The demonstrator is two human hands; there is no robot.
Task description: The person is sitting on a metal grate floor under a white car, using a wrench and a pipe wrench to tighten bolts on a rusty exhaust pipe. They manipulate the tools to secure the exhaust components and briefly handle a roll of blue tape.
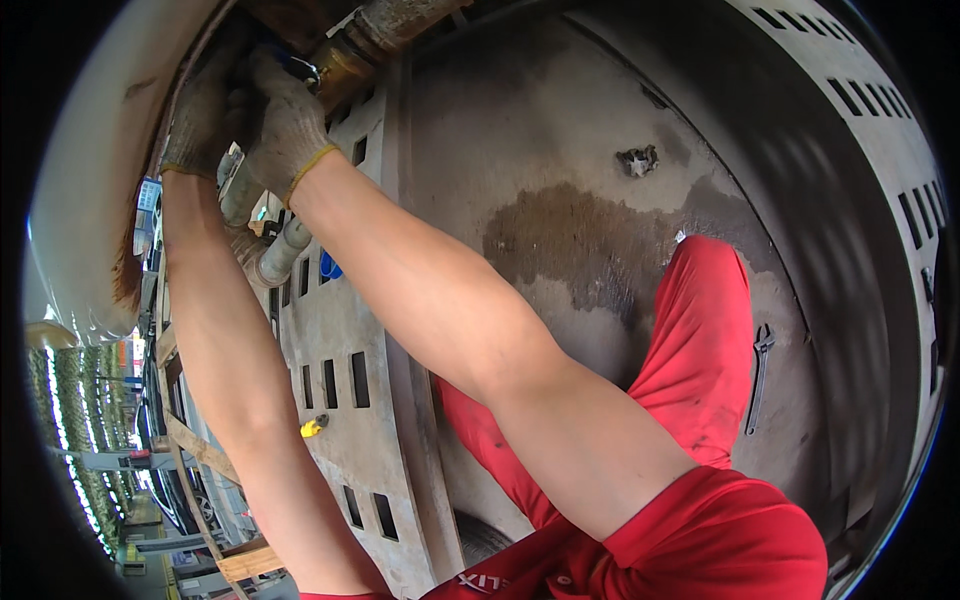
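Both my hands wear grey knit gloves with yellow cuffs and reach up into a dark gap at the upper left. My left hand point(195, 125) sits deep in shadow beside the pale curved panel point(100, 170); its fingers are lost in the dark. My right hand point(285, 120) is just to its right, next to a rusty pipe joint point(350, 65). Its fingers curl around something dark with a bluish edge, too shaded to name. Below the hands runs a grey pipe point(285, 250).
An adjustable wrench point(757, 390) lies on the stained metal floor point(480, 120), right of my red-clad knee point(705, 310). Farther off is a crumpled grey lump point(637, 161). A small yellow object point(314, 426) rests on the slotted metal beam point(335, 330). Another slotted wall curves along the right.
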